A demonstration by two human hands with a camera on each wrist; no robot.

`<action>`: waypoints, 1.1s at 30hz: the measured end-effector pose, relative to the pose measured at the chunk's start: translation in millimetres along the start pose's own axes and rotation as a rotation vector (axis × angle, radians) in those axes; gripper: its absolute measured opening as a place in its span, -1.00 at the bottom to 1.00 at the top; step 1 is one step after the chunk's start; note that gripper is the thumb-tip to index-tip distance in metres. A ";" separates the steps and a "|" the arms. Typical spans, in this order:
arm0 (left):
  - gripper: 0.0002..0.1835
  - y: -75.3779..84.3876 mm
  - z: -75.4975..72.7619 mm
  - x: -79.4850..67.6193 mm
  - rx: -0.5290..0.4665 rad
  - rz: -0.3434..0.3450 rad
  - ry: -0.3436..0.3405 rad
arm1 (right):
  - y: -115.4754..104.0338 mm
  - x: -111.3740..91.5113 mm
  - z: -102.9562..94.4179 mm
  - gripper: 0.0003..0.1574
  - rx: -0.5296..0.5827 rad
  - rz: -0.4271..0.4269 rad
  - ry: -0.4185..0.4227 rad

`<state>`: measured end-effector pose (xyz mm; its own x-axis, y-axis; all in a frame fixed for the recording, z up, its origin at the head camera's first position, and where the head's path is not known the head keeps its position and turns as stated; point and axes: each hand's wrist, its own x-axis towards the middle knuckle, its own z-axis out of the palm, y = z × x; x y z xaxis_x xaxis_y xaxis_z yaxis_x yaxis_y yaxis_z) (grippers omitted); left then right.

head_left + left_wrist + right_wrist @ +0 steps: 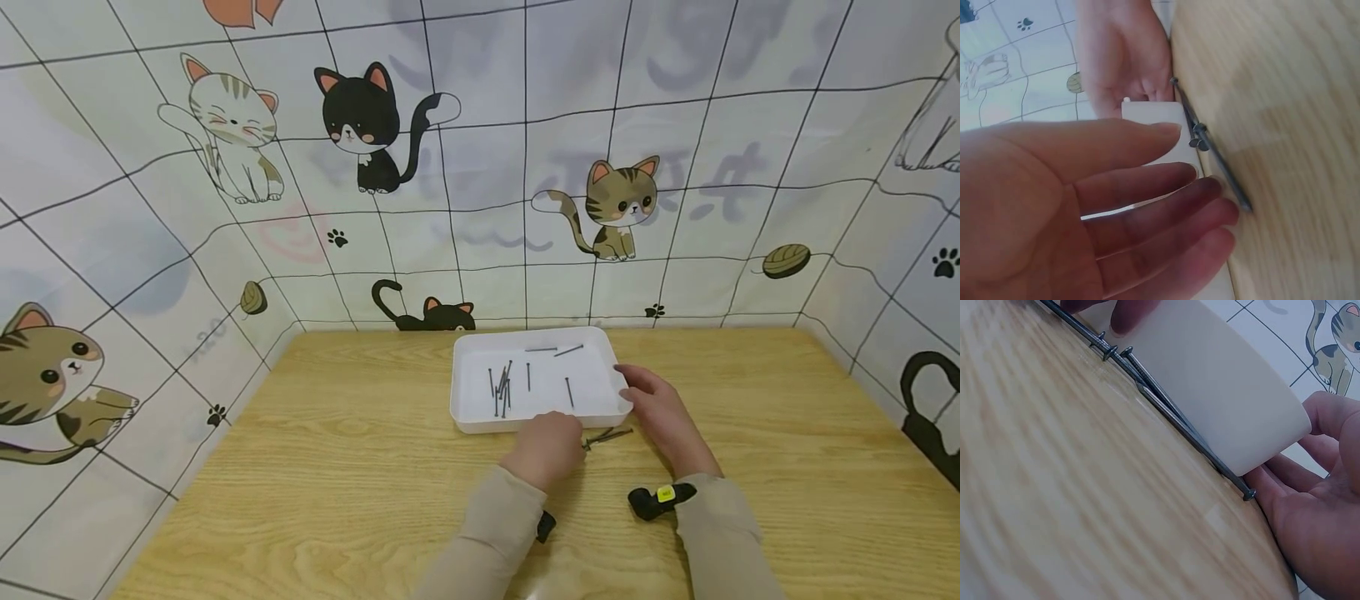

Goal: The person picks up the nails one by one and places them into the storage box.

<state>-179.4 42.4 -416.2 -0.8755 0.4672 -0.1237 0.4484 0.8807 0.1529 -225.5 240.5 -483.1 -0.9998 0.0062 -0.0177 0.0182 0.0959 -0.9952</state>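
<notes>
A shallow white tray holds several dark nails, bunched toward its left half, with others scattered. My left hand is at the tray's front side. In the left wrist view its fingers extend loosely, with a gap to the thumb and nothing held. Close to those fingertips, a few loose nails lie crossed on the table along the tray's front wall. At the tray's right end, my right hand holds the edge near the front corner, its thumb at the wall and its fingers lower down.
The wooden table meets a cloth backdrop printed with cats and grid lines at the back and sides. Dark wrist devices sit by both sleeves. The tray stands near the table's back edge.
</notes>
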 end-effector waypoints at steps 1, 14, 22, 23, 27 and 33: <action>-0.78 1.3 1.0 -0.5 0.021 0.000 0.004 | 0.4 -0.2 0.0 -0.39 0.002 -0.002 -0.002; -0.80 11.1 17.4 0.0 0.269 0.057 0.179 | 3.9 -3.4 0.7 -0.39 0.018 -0.016 -0.016; -0.83 12.9 19.6 1.5 0.316 0.047 0.198 | 3.7 -2.5 -1.3 -0.40 -0.004 -0.014 -0.009; -0.83 13.0 19.7 1.9 0.310 0.040 0.192 | 3.3 -2.6 -1.5 -0.40 -0.005 -0.014 -0.008; -0.83 13.8 20.7 3.1 0.306 0.020 0.187 | 1.6 -3.5 -1.3 -0.40 -0.002 -0.020 -0.013; -0.74 14.2 19.9 0.5 0.307 0.037 0.197 | 2.0 -2.7 -0.9 -0.40 -0.010 -0.022 -0.014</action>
<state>-169.8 56.7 -433.6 -0.8620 0.5017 0.0721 0.4878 0.8598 -0.1512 -222.8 241.6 -484.9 -0.9999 -0.0103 0.0026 -0.0037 0.1062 -0.9943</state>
